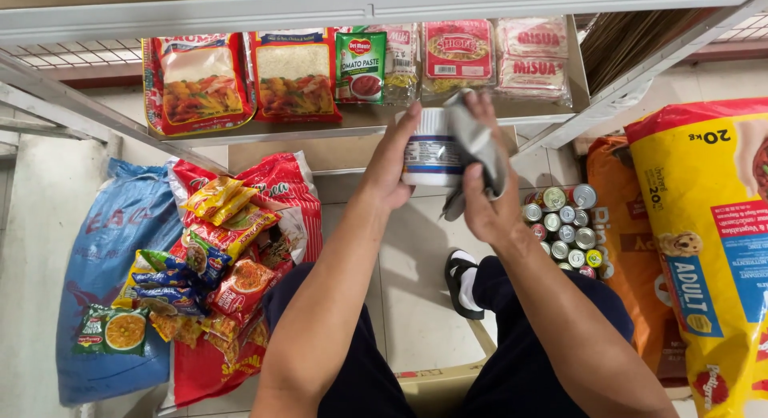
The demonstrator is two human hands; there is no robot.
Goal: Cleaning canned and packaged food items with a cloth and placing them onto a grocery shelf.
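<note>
Left hand (390,166) grips white jar (430,150), centre frame | right hand (484,190) presses grey cloth (474,146) onto it | tin cans (562,226) lower right.

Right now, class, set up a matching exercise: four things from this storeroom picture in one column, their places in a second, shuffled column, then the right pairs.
Things:
1. white jar
2. grey cloth
3. small tins
4. noodle packets

Places:
A. clustered on the floor, right of the person's knee
B. in the left hand's grip
C. heaped on red and blue sacks at the left
D. in the right hand, pressed against the jar

Pairs: 1-B, 2-D, 3-A, 4-C
</note>
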